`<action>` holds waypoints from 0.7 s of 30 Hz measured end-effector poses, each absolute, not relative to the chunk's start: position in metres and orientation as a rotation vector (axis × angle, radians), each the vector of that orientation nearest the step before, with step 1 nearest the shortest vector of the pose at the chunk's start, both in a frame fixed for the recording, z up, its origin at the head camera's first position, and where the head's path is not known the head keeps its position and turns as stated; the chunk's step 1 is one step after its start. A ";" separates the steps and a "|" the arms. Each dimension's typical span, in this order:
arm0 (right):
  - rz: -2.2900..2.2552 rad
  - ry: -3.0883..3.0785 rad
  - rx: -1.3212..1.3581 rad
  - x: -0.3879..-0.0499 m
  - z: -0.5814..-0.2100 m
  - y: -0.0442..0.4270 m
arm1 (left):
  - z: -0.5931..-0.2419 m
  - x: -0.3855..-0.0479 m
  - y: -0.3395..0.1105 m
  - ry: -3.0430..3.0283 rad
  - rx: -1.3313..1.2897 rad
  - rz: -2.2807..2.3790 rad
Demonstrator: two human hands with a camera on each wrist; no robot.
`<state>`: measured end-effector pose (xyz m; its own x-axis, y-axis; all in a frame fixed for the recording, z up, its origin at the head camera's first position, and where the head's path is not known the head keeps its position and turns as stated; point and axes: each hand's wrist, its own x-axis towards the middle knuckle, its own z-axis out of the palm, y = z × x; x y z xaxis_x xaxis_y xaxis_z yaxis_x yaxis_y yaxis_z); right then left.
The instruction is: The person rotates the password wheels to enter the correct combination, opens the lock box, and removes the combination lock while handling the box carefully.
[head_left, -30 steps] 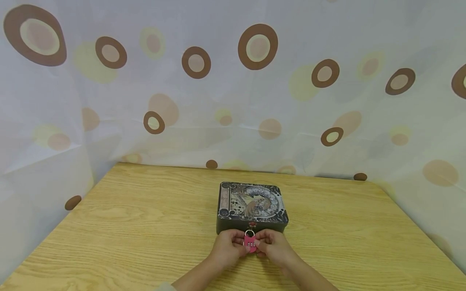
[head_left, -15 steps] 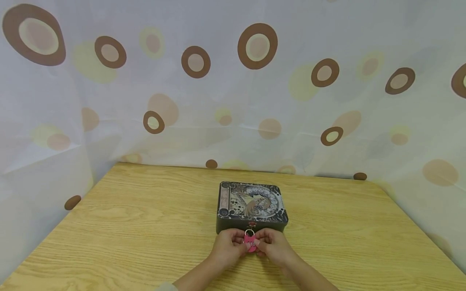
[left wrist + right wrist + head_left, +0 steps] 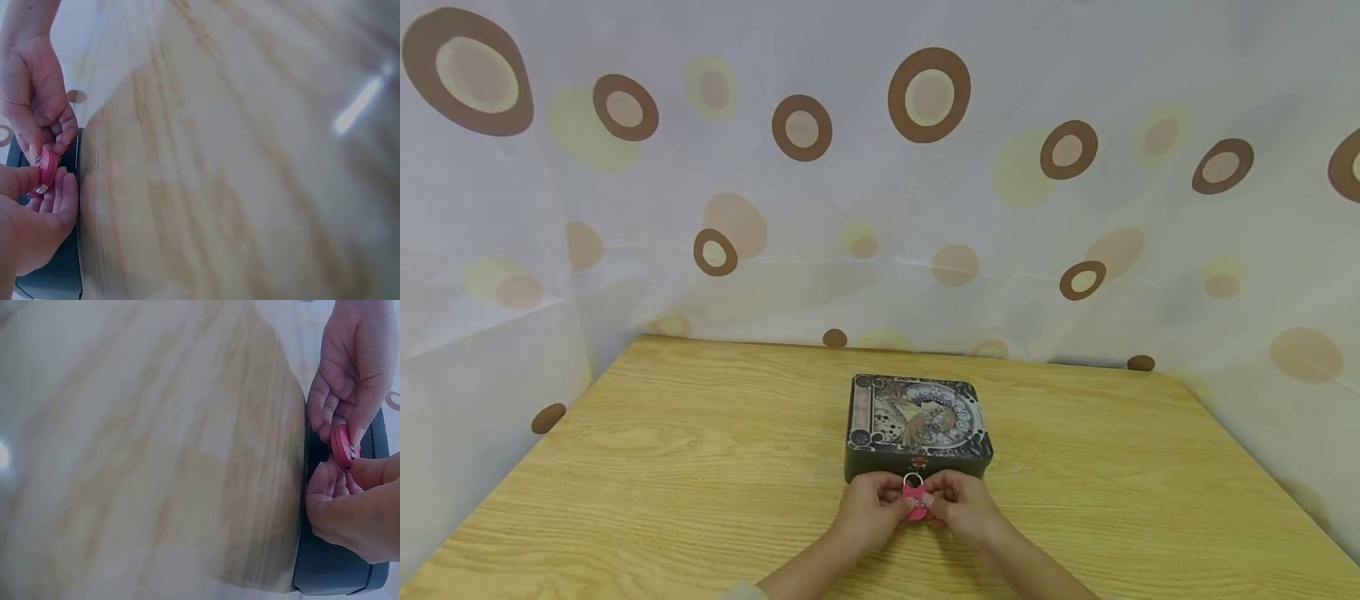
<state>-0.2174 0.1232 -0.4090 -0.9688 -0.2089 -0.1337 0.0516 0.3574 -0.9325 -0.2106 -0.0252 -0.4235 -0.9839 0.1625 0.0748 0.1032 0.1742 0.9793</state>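
- The wood-grained table (image 3: pixel 662 467) is bearing a dark box (image 3: pixel 917 417), its red clasp (image 3: pixel 919 462) facing the hands.
- The left hand (image 3: pixel 871 510) and right hand (image 3: pixel 966 507) are nearly meeting, each pinching one side of a pink padlock (image 3: pixel 915 493).
- That padlock is sitting just before the box's front, shackle (image 3: pixel 913 477) pointing boxward, its long axis running away from the body; whether it's threading the clasp, I can't tell.
- Its number dials (image 3: pixel 352 450) are probably wanting one steadying grip and small, single-wheel turns.
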 end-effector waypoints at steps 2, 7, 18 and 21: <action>-1.651 2.391 -0.140 -0.218 -0.409 0.123 | -0.424 -0.211 -0.025 2.363 0.271 1.970; -1.650 2.392 -0.113 -0.218 -0.410 0.123 | -0.423 -0.211 -0.026 2.294 0.251 1.993; -1.666 2.377 -0.096 -0.217 -0.408 0.122 | -0.424 -0.212 -0.030 2.268 0.285 1.974; -1.673 2.373 -0.096 -0.216 -0.408 0.122 | -0.426 -0.213 -0.030 2.285 0.300 1.962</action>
<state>-0.2163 0.1219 -0.4077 -0.9699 -0.1887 -0.1541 0.0817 0.3439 -0.9354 -0.2130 -0.0304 -0.4261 -0.9739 0.2231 0.0415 0.0748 0.1426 0.9869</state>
